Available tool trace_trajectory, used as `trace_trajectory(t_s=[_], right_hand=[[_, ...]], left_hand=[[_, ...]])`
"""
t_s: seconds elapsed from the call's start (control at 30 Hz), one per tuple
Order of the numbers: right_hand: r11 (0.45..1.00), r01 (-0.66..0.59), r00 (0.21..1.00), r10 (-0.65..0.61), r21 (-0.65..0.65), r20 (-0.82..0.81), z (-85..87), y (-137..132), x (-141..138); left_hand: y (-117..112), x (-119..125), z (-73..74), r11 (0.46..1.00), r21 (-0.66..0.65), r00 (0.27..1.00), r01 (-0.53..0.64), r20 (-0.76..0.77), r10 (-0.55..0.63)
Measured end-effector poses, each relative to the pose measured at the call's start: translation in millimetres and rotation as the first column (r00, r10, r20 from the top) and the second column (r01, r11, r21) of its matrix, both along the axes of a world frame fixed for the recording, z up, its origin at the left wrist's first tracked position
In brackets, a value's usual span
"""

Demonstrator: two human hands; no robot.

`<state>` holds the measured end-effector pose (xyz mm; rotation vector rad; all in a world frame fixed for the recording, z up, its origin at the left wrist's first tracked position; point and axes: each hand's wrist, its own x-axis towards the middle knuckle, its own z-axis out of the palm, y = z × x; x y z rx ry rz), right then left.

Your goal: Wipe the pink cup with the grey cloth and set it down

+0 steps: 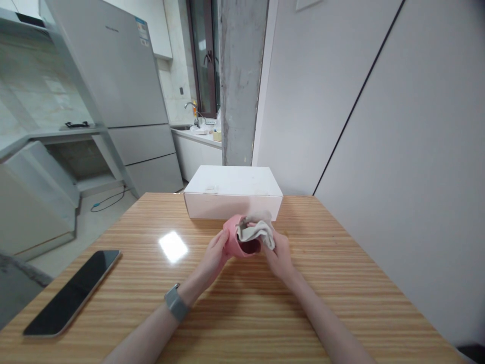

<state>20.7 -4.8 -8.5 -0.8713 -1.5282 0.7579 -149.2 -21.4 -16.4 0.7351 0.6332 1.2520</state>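
My left hand [216, 251] is closed around the side of a pink cup-like container [233, 237], tilted so that its dark opening faces right and toward me. In my right hand [279, 255] is a bunched light grey cloth [257, 231], pressed at the rim and partly inside that opening. The right fingertips are partly hidden by the cloth. Both hands are above the middle of the wood-grain table [242, 323], in front of a closed white box [231, 202].
A dark flat device like a phone or tablet [74, 293] lies at the table's left. Beyond the table are a grey fridge [132, 76], a sink counter with a faucet [191, 106], and a concrete pillar [242, 81]. A white wall panel [397, 151] runs along the right.
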Motion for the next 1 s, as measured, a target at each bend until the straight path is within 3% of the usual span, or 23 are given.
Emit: trace_trajectory(t_s=[0.1, 0.17, 0.23, 0.33, 0.43, 0.5, 0.57, 0.63, 0.77, 1.0], right_hand=[[0.933, 0.211, 0.903, -0.3, -0.292, -0.308, 3.4, 11.9, 9.9], [0.903, 0.248, 0.846, -0.379, -0.351, -0.375, 8.4, 23.5, 19.4], [0.891, 0.201, 0.82, -0.38, -0.407, -0.427, 14.2, 32.7, 27.7], [0.835, -0.121, 0.768, -0.264, -0.537, -0.584, 19.5, 34.0, 30.7], [0.639, -0.518, 0.654, -0.133, -0.569, -0.745, 18.1, 21.5, 20.9], [0.533, -0.629, 0.644, -0.049, -0.565, -0.763, 14.8, 11.6, 11.2], [0.488, -0.662, 0.657, 0.014, -0.569, -0.754, 10.6, 4.6, 2.1], [0.505, -0.651, 0.68, 0.057, -0.567, -0.731, 6.4, 1.6, -5.2], [0.604, -0.577, 0.747, 0.119, -0.549, -0.654, -0.1, 2.5, -16.2], [0.778, -0.438, 0.779, 0.077, -0.452, -0.622, -5.2, 0.3, -31.2]], left_hand=[[3.8, -6.7, 4.1, 0.998, -0.047, 0.999, -0.03, 0.019, 0.03], [5.7, -11.1, 7.0, 0.994, -0.098, 0.999, -0.048, 0.019, 0.05], [6.6, -14.0, 10.3, 0.989, -0.144, 0.999, -0.029, 0.04, 0.035], [5.0, -13.8, 15.0, 0.98, -0.186, 0.995, 0.067, 0.084, -0.052], [0.8, -8.4, 15.4, 0.965, -0.212, 0.985, 0.153, 0.115, -0.131], [-2.3, -4.5, 12.3, 0.966, -0.206, 0.983, 0.157, 0.13, -0.132], [-4.6, -2.3, 7.9, 0.967, -0.207, 0.984, 0.151, 0.129, -0.126], [-5.6, -1.6, 4.1, 0.96, -0.225, 0.982, 0.168, 0.123, -0.143], [-3.6, -0.2, 2.6, 0.946, -0.264, 0.981, 0.188, 0.101, -0.167], [-0.9, 2.6, 9.0, 0.967, -0.254, 0.999, 0.003, 0.036, 0.006]])
